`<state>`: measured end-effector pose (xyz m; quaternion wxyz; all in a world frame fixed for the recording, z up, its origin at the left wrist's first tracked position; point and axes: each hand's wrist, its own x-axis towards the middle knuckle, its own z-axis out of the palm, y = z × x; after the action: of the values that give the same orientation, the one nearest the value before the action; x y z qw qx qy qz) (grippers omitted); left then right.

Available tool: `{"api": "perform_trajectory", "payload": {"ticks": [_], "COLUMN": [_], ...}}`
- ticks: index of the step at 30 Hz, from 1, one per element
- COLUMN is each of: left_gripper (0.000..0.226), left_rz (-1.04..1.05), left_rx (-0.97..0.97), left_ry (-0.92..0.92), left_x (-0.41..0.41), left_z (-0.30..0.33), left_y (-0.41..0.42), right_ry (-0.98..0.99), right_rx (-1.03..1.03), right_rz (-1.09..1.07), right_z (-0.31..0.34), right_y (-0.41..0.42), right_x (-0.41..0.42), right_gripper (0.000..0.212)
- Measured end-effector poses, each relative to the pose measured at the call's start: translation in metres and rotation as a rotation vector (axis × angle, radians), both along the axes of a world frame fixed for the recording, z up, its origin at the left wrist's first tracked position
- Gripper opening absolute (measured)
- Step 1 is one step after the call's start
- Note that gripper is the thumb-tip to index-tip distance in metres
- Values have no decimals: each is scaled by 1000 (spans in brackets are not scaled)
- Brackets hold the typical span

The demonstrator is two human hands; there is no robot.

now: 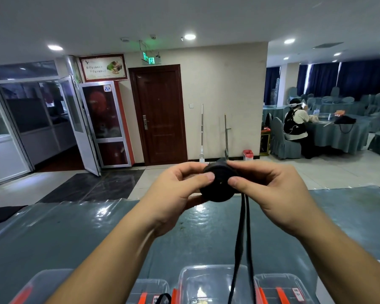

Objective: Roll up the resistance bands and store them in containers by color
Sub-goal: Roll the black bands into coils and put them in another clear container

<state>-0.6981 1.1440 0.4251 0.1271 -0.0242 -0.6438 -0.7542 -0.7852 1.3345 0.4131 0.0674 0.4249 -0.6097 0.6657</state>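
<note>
A black resistance band [217, 187] is partly wound into a thick round roll, held up in front of me above the table. My left hand [176, 189] grips the roll from the left, thumb on its face. My right hand [270, 189] pinches the roll from the right between thumb and fingers. The unrolled tail [241, 238] hangs down as two black strands toward the containers. Several clear plastic containers [208, 281] with orange latches stand along the near edge; another black band end [162, 298] shows by the second one.
The table [75, 227] has a teal cloth under glossy clear plastic. A dark cloth [2, 212] lies at its far left. Beyond are a tiled floor, a brown door, mops against the wall, and a seated person [294, 123] at a round table at the right.
</note>
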Motion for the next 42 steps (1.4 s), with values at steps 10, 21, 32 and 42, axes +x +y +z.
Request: {"api": "perform_trajectory", "payload": {"ticks": [10,21,32,42], "left_gripper": [34,38,36,21], "left_rz": [-8,-13,-24,-39], "left_rx": [66,-95,-156,-163], "left_ry": [32,-51,-14,-12], "left_x": [-3,0,-1,-1], "left_z": [0,7,13,10], "left_y": [8,3,-4,-2], "right_ry": [-51,-85,3,53], "right_rx": [-127,-15,150,221], "right_rz": [7,73,91,112], "right_z": [3,8,24,22], "right_y": [-5,2,5,8], "right_x": [4,-2,-6,-6], "right_gripper": [31,32,32,37]}}
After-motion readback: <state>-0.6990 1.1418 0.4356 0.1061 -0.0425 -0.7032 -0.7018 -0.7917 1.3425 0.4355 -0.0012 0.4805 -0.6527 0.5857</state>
